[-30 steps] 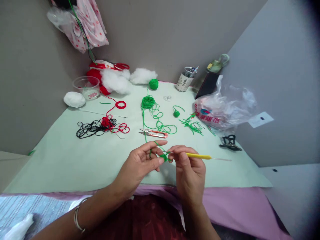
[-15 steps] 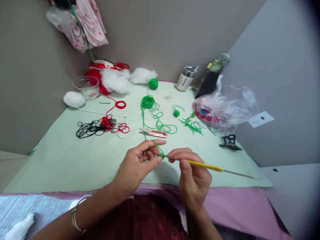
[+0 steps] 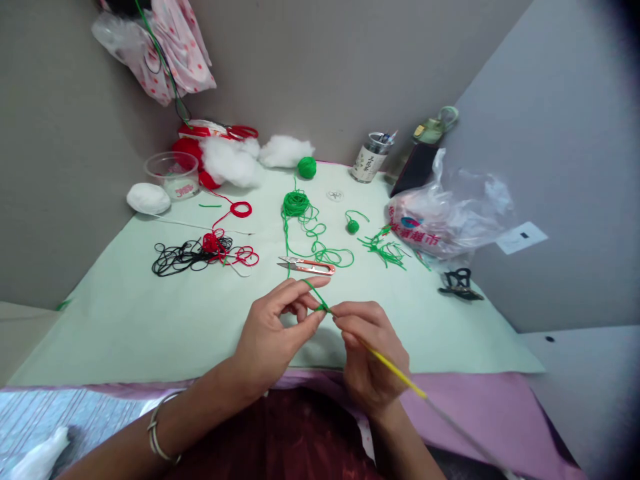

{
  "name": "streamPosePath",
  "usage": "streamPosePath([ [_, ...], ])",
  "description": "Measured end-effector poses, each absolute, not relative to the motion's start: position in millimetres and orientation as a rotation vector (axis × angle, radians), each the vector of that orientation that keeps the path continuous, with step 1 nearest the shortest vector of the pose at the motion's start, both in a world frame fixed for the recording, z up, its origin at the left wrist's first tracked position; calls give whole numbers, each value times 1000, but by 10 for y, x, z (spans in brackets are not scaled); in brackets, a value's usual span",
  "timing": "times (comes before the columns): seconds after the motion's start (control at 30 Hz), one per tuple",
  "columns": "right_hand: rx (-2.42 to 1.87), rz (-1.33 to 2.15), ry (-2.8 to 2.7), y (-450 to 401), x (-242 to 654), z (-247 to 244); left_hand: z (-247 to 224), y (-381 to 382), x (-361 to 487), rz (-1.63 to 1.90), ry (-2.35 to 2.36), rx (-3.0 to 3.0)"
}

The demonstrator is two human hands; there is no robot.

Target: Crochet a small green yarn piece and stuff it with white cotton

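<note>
One crochet hook (image 3: pixel 395 370), steeper angle, at sm. green piece (image 3: pixel 323 307)

Just changed: hook's yellow handle swings down toward the body vs. ½ sec ago, when it lies flatter; R hand (image 3: pixel 373 360) rolls w/ it. Meaning, as a judgement: the hook meets the stitches at a diff. angle; no sign of the grip slipping.

L hand (image 3: pixel 265 327) pinches the piece b/w thumb & fingers, index stretched out w/ green yarn (image 3: pixel 314 289) over it. R hand grips the hook, fingertips close to its front end; tip itself too sm./blurred to tell.

Piece is tiny, bright green, partly hidden by fingers, so shape & no. of rows can't be told. It's held b/w both hands, above the near part of the pale tabletop (image 3: pixel 200 333), just nearer the body than the orange-handled snips (image 3: pixel 313 267).

Beyond the snips: loose green yarn tangle (image 3: pixel 296 204). To its R, sm. green ball w/ tail (image 3: pixel 353 227) & cut green bits (image 3: pixel 387 253). Far L: black yarn (image 3: pixel 173 261) w/ red strands.
</note>
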State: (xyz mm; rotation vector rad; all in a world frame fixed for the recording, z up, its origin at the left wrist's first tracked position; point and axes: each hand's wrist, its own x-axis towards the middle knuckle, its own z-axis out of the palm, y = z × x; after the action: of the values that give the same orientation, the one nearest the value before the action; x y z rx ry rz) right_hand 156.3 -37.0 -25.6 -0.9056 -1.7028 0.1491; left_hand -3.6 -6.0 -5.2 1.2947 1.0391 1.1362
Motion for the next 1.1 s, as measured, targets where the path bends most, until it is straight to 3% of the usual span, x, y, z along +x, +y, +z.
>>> streamPosePath([
  [0.13, -907, 12, -1711, -364, 1525, -279, -66, -44, -50, 995, 964, 1090],
  [0.4, -935, 346, -1508, -407, 1520, -259, -20, -27, -121, 1017, 972, 1131],
  [1.1, -927, 474, -1381, -479, 1468, -236, -55, -95, -135, 1049, 891, 965],
])
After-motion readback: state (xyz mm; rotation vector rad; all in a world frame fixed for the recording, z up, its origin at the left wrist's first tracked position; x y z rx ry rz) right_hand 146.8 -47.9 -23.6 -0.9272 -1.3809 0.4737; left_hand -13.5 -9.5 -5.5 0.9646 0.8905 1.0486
